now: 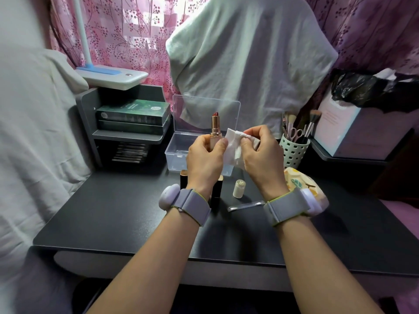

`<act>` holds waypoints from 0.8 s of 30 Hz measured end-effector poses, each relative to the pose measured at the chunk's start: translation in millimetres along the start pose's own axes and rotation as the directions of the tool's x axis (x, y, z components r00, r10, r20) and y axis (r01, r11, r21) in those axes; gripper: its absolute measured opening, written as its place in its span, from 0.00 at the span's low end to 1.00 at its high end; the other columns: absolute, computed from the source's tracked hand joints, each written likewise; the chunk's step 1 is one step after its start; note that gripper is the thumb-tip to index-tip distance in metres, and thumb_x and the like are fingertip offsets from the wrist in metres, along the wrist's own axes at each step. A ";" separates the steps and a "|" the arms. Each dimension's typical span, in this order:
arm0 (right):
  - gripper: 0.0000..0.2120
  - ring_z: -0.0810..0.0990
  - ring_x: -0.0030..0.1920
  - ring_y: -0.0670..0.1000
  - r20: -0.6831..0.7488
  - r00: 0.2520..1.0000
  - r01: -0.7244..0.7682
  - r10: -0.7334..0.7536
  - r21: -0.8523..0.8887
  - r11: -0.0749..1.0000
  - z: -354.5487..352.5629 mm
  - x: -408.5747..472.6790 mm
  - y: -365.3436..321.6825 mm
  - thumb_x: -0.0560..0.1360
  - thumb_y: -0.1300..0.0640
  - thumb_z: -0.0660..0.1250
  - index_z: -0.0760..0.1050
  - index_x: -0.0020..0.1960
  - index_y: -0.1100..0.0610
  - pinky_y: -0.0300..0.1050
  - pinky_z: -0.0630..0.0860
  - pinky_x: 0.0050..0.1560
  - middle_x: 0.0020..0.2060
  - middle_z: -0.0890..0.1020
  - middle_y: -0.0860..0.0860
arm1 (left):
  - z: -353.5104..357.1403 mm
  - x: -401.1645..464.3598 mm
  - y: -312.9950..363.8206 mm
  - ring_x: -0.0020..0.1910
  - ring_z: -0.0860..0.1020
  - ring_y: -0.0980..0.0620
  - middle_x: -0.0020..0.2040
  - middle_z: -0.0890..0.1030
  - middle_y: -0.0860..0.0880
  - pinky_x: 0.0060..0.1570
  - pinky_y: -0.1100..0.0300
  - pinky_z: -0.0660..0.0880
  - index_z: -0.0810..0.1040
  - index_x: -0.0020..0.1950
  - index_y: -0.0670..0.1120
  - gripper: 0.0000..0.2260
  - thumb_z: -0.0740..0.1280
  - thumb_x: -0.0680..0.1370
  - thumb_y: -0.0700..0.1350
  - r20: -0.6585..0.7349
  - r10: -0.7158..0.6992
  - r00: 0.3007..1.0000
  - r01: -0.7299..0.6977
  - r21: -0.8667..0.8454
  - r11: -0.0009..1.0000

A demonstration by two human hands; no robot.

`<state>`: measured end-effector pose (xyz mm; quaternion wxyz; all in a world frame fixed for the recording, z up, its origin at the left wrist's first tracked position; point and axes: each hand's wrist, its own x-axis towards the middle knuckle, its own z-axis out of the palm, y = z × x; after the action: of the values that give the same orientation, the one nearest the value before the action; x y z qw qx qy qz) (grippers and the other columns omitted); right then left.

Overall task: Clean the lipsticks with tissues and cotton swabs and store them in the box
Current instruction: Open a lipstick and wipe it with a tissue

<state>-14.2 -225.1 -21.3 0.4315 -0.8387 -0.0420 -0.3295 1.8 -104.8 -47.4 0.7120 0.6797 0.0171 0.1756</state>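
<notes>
**Lipstick and tissue held over the black desk**

We're at a black desk (113, 223) w/ pink floral curtains (127, 35) behind and a pale T-shirt (249, 64) hanging in the middle. Far left, a grey shelf (90, 123) carries green boxes (133, 114), w/ a white lamp base (113, 77) on top. Moving right, the clear plastic box (179, 155) sits open at the far middle, lid up. Just in front of it our left hand (204, 159) grips an open lipstick (215, 129) upright, fingers curled round the case, red tip up. Two dark lipstick tubes (216, 191) stand on the desk near that wrist. Touching the lipstick's right side is a white tissue (233, 146), pinched by our right hand (260, 155) btwn thumb and fingers. Below, a pale cap (238, 188) stands on the desk, and a clear wrapper (246, 205) lies nearer us. Far right: a green brush cup (292, 152), then a patterned pouch (301, 182).
</notes>
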 end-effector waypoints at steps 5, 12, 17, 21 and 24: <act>0.06 0.77 0.42 0.48 -0.056 0.997 0.049 -0.051 -0.037 0.998 3.2 -3.3 -3.3 0.77 0.58 0.67 0.75 0.54 0.56 0.36 0.64 0.42 0.43 0.79 0.44 | -8.4 0.1 -0.8 0.45 0.85 0.45 0.42 0.86 0.49 0.51 0.41 0.82 0.80 0.48 0.50 0.18 0.73 0.66 0.60 -0.010 -0.016 1.000 0.016 -0.009 1.000; 0.08 0.77 0.40 0.48 -0.068 0.991 0.119 -0.118 0.010 0.993 8.4 -2.8 -10.2 0.76 0.59 0.68 0.74 0.54 0.57 0.42 0.70 0.43 0.43 0.80 0.47 | -11.9 -1.2 -5.9 0.36 0.84 0.48 0.37 0.84 0.48 0.49 0.41 0.82 0.79 0.46 0.48 0.09 0.72 0.72 0.52 0.006 -0.007 1.000 0.007 -0.051 0.999; 0.05 0.78 0.44 0.47 0.019 0.988 0.150 -0.152 0.074 0.986 15.3 -4.1 -10.9 0.79 0.61 0.65 0.78 0.53 0.55 0.40 0.70 0.46 0.43 0.81 0.46 | -13.5 5.7 -15.6 0.45 0.85 0.43 0.41 0.86 0.50 0.50 0.40 0.81 0.80 0.46 0.54 0.14 0.69 0.69 0.62 -0.011 -0.011 1.000 0.011 0.016 1.000; 0.06 0.81 0.48 0.50 0.053 0.998 -0.038 0.025 0.270 0.962 22.0 -3.3 -7.2 0.80 0.58 0.65 0.75 0.56 0.54 0.51 0.78 0.53 0.47 0.82 0.49 | -14.2 8.5 -17.9 0.46 0.85 0.43 0.42 0.86 0.50 0.50 0.41 0.81 0.80 0.47 0.55 0.15 0.68 0.69 0.64 -0.007 -0.002 1.000 0.002 0.005 1.000; 0.07 0.82 0.47 0.51 0.114 0.979 -0.201 0.168 0.426 0.882 25.0 -1.1 -5.9 0.78 0.57 0.69 0.72 0.53 0.51 0.56 0.81 0.54 0.47 0.82 0.54 | -13.8 6.1 -14.0 0.47 0.85 0.44 0.44 0.85 0.49 0.49 0.42 0.82 0.80 0.49 0.51 0.18 0.67 0.69 0.63 -0.005 -0.004 1.000 0.004 -0.010 1.000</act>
<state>-4.3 -202.3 -28.1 0.6357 -0.7326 -0.0503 -0.2380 7.1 -90.1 -60.7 0.7158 0.6755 0.0190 0.1760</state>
